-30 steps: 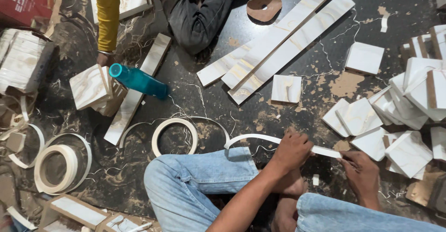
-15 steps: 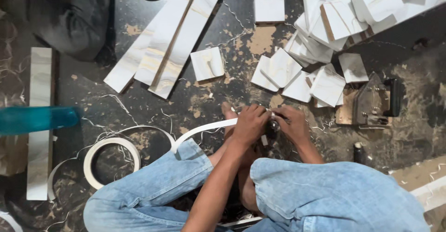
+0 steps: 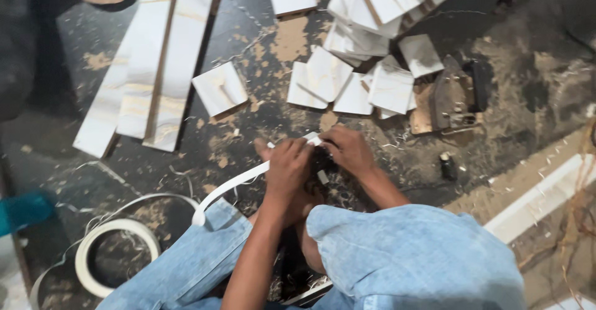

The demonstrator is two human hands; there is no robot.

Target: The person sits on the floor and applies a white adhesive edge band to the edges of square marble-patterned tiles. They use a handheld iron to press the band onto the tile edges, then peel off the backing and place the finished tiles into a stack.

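Low in the middle of the view, my left hand (image 3: 287, 166) grips a white edge-banding strip (image 3: 233, 186) that curves left toward my knee. My right hand (image 3: 347, 150) pinches the strip's other end beside the left hand. Both hands sit close together above my blue-jeaned legs (image 3: 410, 260). A small dark object lies under the hands, mostly hidden. The strip's free end curls down by my left knee.
A roll of white banding (image 3: 115, 254) lies at the lower left. Long marbled boards (image 3: 155, 61) lie upper left, a heap of square marbled panels (image 3: 366, 68) in the upper middle, one lone square (image 3: 219, 89). A dark power tool (image 3: 456, 95) rests at right. Sawdust covers the dark floor.
The view has swung right, so boards and roll slid left. My hands came together on the strip's end; a second ago they were apart along it.
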